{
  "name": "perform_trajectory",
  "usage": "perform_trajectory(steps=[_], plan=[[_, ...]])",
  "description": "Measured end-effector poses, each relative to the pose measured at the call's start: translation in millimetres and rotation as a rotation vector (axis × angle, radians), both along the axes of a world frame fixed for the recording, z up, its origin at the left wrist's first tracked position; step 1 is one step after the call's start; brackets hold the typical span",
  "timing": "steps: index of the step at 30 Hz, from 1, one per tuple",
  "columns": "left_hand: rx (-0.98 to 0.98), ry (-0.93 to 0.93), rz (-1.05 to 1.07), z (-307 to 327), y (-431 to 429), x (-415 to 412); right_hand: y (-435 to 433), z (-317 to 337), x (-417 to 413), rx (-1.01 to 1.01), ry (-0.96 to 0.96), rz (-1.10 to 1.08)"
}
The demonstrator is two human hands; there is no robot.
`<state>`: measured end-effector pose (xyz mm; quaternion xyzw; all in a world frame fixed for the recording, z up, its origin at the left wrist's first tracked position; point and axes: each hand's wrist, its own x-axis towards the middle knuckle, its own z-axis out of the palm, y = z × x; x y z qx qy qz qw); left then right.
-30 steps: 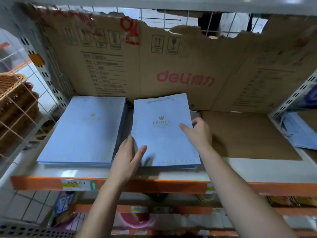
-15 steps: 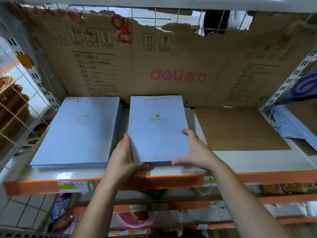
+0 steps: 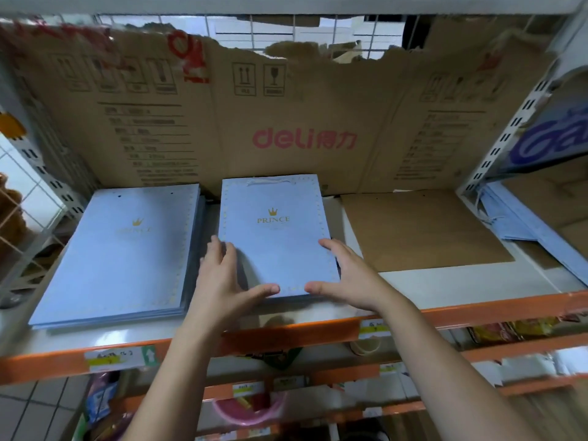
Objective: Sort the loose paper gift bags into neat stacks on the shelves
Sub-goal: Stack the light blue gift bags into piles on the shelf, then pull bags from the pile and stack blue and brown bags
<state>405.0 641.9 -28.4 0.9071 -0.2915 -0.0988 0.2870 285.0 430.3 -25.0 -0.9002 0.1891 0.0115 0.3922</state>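
Bracketing the middle stack of blue bags point(image 3: 275, 237) on the shelf point(image 3: 445, 281), the left hand point(image 3: 222, 281) and right hand point(image 3: 346, 278) press its near corners with fingers spread, gripping nothing.

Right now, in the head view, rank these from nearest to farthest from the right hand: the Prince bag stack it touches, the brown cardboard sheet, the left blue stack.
1. Prince bag stack, touching the right hand.
2. Brown cardboard sheet, just right.
3. Left blue stack, far left.
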Motion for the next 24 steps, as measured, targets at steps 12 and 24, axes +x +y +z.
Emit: perform_trajectory(steps=[12,24], plan=[[-0.083,-0.310,-0.308,8.3,-177.9,-83.6,-129.5,22.7,-118.2,-0.092,-0.295,-0.400],[-0.213,-0.271,-0.568,6.7,-411.3,-265.7,-312.1,31.7,-328.8,-0.205,-0.325,-0.597]])
